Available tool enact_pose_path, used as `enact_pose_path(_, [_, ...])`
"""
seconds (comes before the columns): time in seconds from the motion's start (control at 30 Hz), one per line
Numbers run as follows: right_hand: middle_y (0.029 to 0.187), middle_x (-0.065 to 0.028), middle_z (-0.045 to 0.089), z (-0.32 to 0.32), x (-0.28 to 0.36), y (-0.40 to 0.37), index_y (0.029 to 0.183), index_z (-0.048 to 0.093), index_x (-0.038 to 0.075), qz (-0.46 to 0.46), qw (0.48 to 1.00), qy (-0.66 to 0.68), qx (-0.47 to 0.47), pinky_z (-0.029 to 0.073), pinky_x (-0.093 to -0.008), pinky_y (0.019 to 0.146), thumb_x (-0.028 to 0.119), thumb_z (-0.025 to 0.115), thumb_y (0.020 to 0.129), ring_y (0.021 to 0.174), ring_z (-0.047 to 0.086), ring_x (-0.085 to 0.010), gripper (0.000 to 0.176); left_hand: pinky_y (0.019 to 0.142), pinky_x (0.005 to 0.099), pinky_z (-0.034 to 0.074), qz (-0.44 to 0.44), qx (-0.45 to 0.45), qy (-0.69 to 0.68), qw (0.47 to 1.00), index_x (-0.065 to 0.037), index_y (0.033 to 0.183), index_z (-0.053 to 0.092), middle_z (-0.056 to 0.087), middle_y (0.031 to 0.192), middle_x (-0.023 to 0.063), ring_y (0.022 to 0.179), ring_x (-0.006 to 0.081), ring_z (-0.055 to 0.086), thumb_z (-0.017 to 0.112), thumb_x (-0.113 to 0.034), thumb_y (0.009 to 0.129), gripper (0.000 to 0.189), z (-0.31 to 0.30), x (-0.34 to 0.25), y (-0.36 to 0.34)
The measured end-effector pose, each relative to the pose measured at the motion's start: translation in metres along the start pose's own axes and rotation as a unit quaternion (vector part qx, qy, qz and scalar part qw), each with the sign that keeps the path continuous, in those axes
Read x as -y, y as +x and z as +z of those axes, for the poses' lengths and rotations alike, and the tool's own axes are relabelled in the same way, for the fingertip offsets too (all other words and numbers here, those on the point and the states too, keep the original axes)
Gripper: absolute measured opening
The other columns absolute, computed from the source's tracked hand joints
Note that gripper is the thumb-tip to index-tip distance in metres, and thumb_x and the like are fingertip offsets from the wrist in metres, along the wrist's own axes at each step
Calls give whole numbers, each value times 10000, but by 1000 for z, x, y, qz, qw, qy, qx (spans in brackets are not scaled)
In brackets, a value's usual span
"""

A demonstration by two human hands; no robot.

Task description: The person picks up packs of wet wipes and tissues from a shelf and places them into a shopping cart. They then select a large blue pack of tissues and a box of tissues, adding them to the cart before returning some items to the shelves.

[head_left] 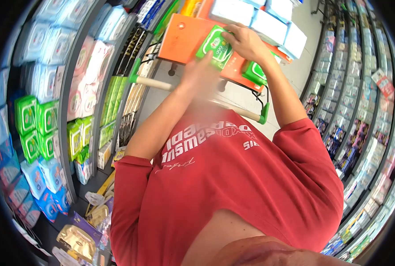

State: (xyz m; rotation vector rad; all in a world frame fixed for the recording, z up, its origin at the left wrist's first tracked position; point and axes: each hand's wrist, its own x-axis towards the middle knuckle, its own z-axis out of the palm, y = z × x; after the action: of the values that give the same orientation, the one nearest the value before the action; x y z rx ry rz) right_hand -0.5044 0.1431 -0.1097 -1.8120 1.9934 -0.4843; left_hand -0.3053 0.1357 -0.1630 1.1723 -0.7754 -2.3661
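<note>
A green pack of wipes (215,44) with white lettering lies tilted over the orange boxes in the cart. My right hand (245,41) grips its upper right edge, with the thumb and fingers bent around the corner. At the pack's lower left is my left hand (202,73), smeared by motion, one fingertip overlapping the pack's edge. Just below my right wrist sits another green pack (254,73), on the cart's near right side. The orange box (180,39) spreads out beneath both hands.
The cart's pale handle (155,83) with green ends crosses in front of my body. White-and-blue packs (270,27) are stacked at the cart's far side. Shelves of wipes packs (27,116) stand close on the left; a long shelf (357,88) of small packages lines the right.
</note>
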Motion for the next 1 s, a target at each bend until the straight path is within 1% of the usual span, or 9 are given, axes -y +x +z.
enact_pose_path(0.17, [901,-137,637,6,48,26,1193,617,-10,27,995,74,53,490,-326,752,373,627,932,829,632,-194,463,830,399,574,144,-27,0,989,17,1277,468,625,1133,163,997,248,661,714,-261,888,538,-40,-40,-28])
enact_pose_path(0.27, [1010,-109,663,26,79,35,1210,605,-17,0,975,217,45,491,-320,789,380,633,932,881,638,-189,486,755,374,597,165,-157,2,974,24,1277,436,621,1119,158,969,252,671,775,-173,825,598,-66,-61,-49])
enact_pose_path(0.4, [1123,-158,671,51,121,57,1197,612,-54,-83,951,286,84,512,-359,876,343,699,879,1026,645,-236,515,745,375,587,203,-98,44,973,10,1231,526,643,1113,152,939,231,667,836,-210,735,625,-114,-84,-92])
enact_pose_path(0.53, [1102,-177,662,79,181,63,1290,510,-82,-93,899,387,181,514,-334,850,220,786,812,986,643,-207,629,796,352,544,185,-183,114,959,4,1216,567,642,1136,127,996,218,641,868,-248,663,678,-158,-114,-152])
enact_pose_path(0.6, [1093,-183,660,87,217,67,1319,473,-89,-76,877,418,223,513,-326,840,178,813,785,975,641,-197,687,846,336,510,214,-226,294,904,25,1214,559,637,1145,137,1008,227,626,883,-260,631,724,-181,-127,-186])
enact_pose_path(0.67, [1168,-196,629,94,256,70,1372,397,-80,-139,866,399,269,491,-327,892,97,792,797,1036,621,-224,720,874,318,490,269,-245,294,884,3,1226,557,651,1101,128,984,215,621,887,-281,624,744,-202,-134,-214])
enact_pose_path(0.73, [1097,-182,663,104,294,81,1336,456,-66,-183,880,341,274,536,-323,766,180,851,719,921,660,-200,773,884,320,488,281,-270,424,817,-33,1241,568,666,1070,111,979,199,614,882,-300,634,734,-224,-154,-248])
enact_pose_path(0.87, [1142,-187,658,124,376,95,1292,510,11,-349,882,277,152,539,-371,814,250,858,695,948,678,-257,730,860,320,502,284,-338,461,770,-60,1251,575,677,1040,99,927,183,626,869,-293,656,703,-257,-179,-314])
enact_pose_path(1.0, [1121,-257,593,104,464,85,1243,474,-10,-428,852,268,142,482,-439,890,147,786,722,1054,591,-403,627,789,339,541,398,-468,645,455,-114,1299,566,706,1052,100,886,198,686,859,-316,682,713,-295,-195,-366])
